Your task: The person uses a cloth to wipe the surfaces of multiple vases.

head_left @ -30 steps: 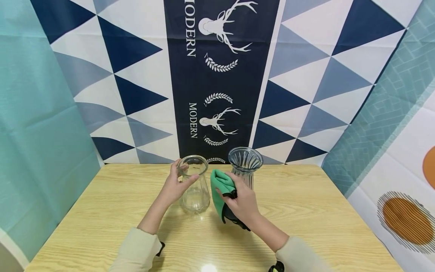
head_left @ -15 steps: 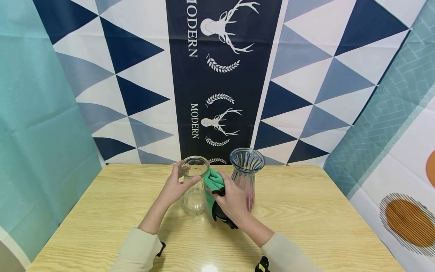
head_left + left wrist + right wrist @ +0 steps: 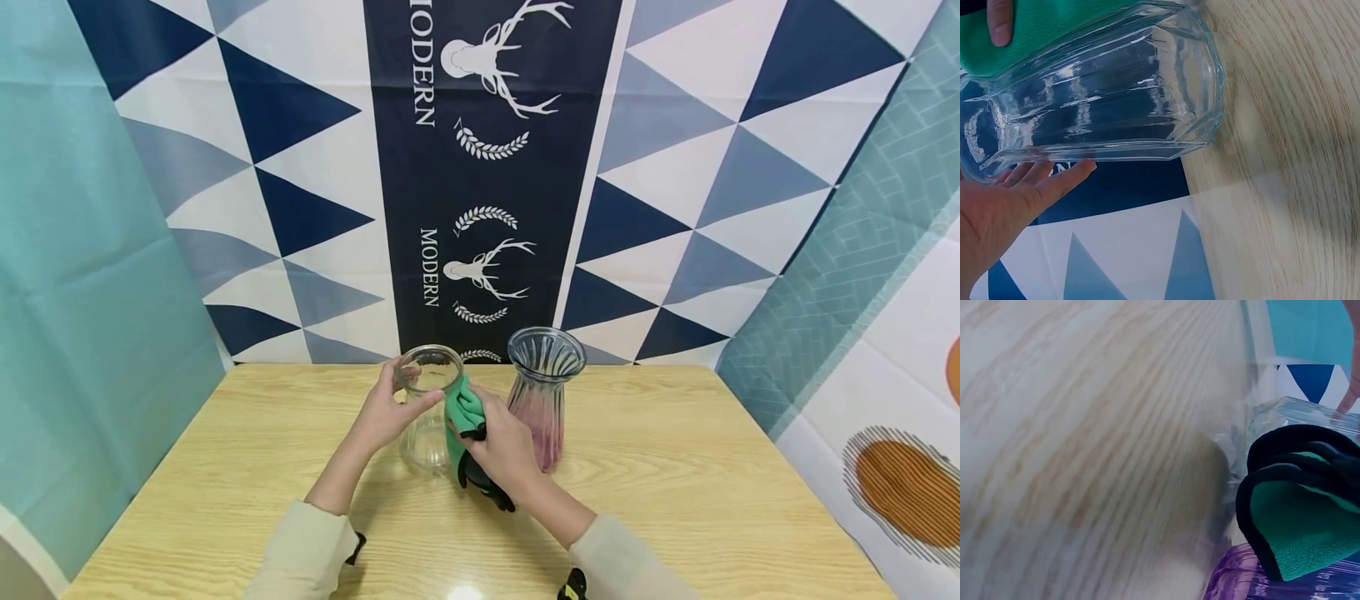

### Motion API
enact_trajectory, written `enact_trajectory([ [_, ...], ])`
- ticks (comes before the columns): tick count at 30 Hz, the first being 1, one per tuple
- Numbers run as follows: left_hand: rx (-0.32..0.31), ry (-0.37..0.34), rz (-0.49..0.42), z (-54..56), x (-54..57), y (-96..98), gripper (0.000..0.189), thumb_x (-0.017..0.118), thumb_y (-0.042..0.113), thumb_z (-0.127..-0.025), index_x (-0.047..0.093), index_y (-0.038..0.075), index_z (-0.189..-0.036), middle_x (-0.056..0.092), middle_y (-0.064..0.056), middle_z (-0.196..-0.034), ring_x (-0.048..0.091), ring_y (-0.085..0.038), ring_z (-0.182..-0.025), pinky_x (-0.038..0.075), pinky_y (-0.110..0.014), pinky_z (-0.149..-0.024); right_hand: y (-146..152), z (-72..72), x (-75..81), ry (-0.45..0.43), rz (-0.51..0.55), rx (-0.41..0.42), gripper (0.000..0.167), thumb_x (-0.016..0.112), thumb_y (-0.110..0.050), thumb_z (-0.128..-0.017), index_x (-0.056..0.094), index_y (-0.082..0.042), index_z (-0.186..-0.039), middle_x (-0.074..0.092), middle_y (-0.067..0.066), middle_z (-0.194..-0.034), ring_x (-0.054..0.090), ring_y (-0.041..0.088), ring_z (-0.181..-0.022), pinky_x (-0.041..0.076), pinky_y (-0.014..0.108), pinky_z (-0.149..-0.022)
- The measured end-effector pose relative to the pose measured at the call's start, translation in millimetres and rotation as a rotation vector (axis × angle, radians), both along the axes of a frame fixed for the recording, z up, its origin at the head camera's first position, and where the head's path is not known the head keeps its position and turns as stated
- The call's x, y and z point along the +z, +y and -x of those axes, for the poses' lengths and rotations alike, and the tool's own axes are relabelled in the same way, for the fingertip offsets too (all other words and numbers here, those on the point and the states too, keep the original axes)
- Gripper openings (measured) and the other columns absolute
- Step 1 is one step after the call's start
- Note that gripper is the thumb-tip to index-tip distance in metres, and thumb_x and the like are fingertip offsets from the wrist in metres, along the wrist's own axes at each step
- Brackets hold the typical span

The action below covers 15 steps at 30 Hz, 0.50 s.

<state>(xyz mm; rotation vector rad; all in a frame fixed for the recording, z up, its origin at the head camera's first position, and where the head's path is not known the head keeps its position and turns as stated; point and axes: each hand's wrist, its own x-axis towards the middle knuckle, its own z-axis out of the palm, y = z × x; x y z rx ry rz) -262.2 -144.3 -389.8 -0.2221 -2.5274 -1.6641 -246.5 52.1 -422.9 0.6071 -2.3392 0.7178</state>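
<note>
A clear glass vase (image 3: 426, 437) stands upright on the table, its faceted body filling much of the left wrist view (image 3: 1104, 100). My left hand (image 3: 390, 415) grips its neck from the left, thumb across the near side just under the rim. In my right hand (image 3: 501, 440) is a bunched green cloth (image 3: 463, 408) with black edging, pressed to the vase's right side. Folds of that cloth (image 3: 1300, 500) show in the right wrist view, where the right hand itself is out of sight. Just right of my right hand stands a second glass vase (image 3: 543, 408), bluish above and pink below.
The light wood table (image 3: 675, 483) stretches out on both sides and toward me. A patterned cloth backdrop (image 3: 315, 208) hangs along the table's far edge, close behind the vases. Teal hanging (image 3: 97, 275) borders the left side.
My right hand has carried the green cloth leftward from between the vases onto the clear vase's side, uncovering the pink lower part of the other vase. The left hand keeps its hold.
</note>
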Motion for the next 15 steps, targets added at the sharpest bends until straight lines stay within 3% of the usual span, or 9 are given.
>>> enact_trajectory([
  [15, -0.014, -0.014, -0.009, 0.6, 0.2, -1.1, 0.087, 0.069, 0.047, -0.080, 0.021, 0.016, -0.146, 0.044, -0.011, -0.141, 0.034, -0.034, -0.136, 0.033, -0.056, -0.107, 8, -12.8, -9.8, -0.215, -0.221, -0.018, 0.061, 0.079, -0.025, -0.072, 0.052, -0.013, -0.125, 0.064, 0.007, -0.106, 0.066, 0.021, -0.080, 0.054, 0.038, -0.060],
])
